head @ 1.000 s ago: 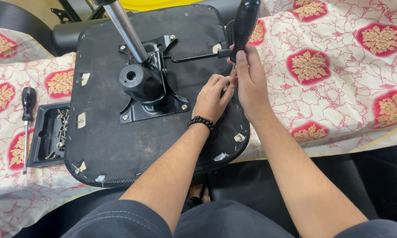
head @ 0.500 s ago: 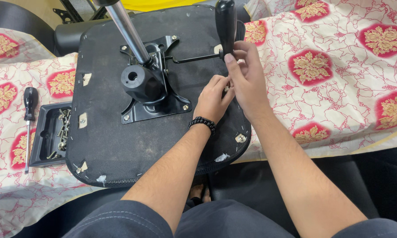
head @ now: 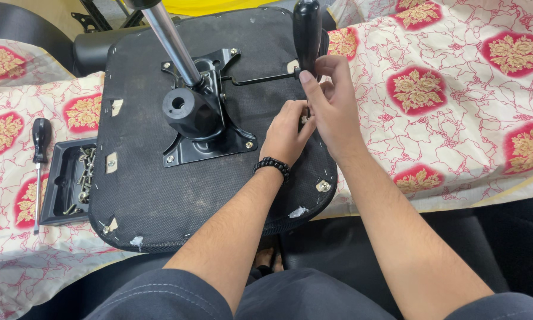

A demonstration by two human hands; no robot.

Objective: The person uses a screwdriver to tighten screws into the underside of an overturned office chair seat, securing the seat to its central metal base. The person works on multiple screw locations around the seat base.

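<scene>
An upturned black chair seat (head: 160, 195) lies on a patterned cloth, with a black metal mechanism plate (head: 207, 145) and a chrome gas cylinder (head: 169, 44) bolted at its middle. My right hand (head: 337, 106) grips a black-handled screwdriver (head: 307, 32) just below the handle, holding it upright over the seat's right edge. My left hand (head: 287, 133), with a black bead bracelet (head: 272, 166) on the wrist, pinches at the screwdriver's lower end against the seat. The tip and any screw under it are hidden by my fingers.
A thin lever rod (head: 260, 79) runs from the plate toward my hands. Left of the seat sits a black tray (head: 56, 195) of loose screws (head: 84, 175), and beside it a second screwdriver (head: 38, 160). The red and cream cloth (head: 450, 112) covers the surface.
The screwdriver handle has swung to the left and now stands more upright. My right hand followed it; my left hand stays at the same spot on the seat.
</scene>
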